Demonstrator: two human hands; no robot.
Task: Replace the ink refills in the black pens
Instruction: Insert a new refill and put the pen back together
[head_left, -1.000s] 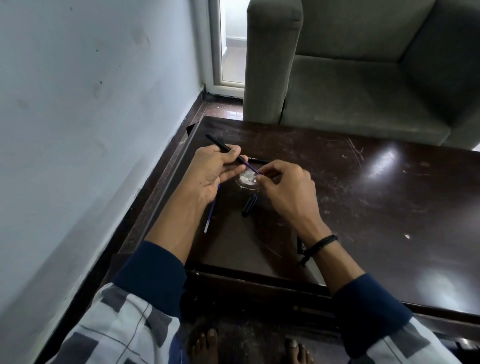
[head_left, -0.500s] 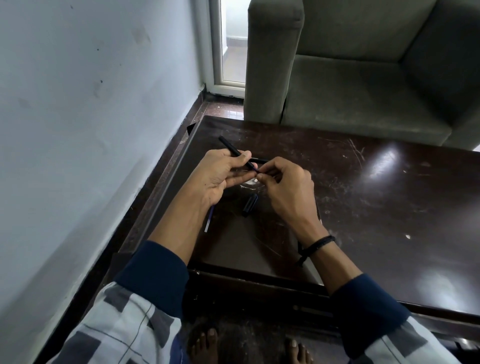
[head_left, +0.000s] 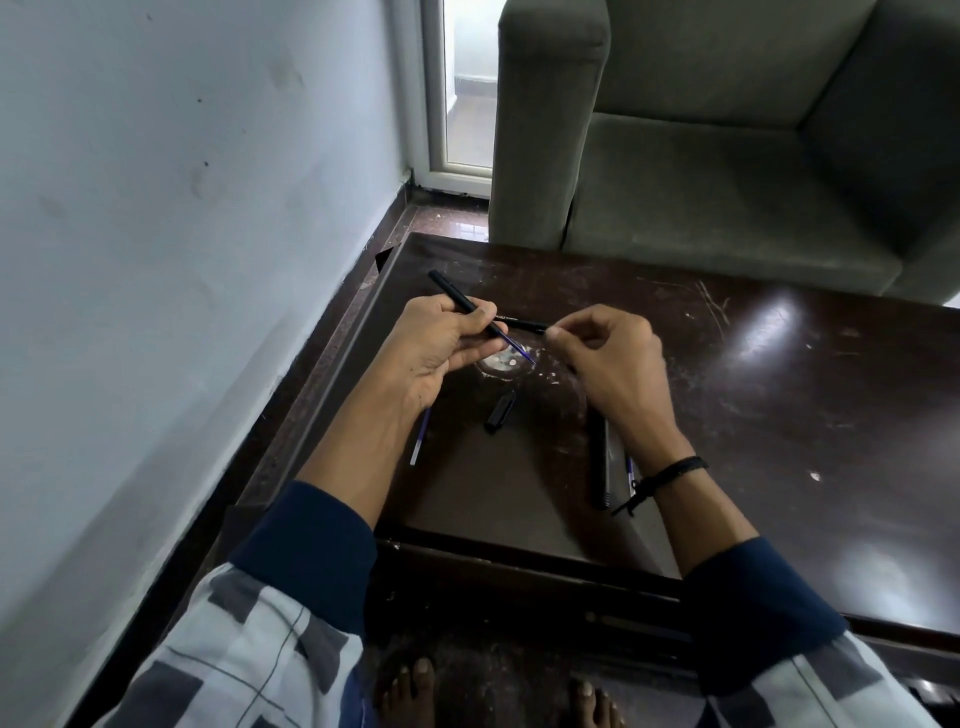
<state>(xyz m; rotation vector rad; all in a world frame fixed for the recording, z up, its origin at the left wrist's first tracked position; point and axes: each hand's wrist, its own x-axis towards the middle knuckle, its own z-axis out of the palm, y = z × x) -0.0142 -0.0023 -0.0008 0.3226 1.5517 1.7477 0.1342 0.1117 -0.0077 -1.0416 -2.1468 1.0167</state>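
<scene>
A scratched dark table (head_left: 779, 415) sits before a grey armchair (head_left: 727, 182). The right hand (head_left: 608, 364) has drawn away from the left hand (head_left: 436, 348), which grips a black pen barrel (head_left: 449, 290). A blue refill (head_left: 517, 347) juts from its end, so seating looks unfinished. The right hand's fingers are curled, thumb to forefinger; whether they hold anything, I cannot tell. Nearer lie a second pen (head_left: 600, 467), a loose refill (head_left: 418, 441) and a cap (head_left: 500, 413); beyond, a third pen (head_left: 522, 325). Nothing blocks the hands.

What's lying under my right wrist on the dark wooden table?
A long black pen lies there, a thin blue-and-white refill beside it. The right hand covers their far ends.
</scene>
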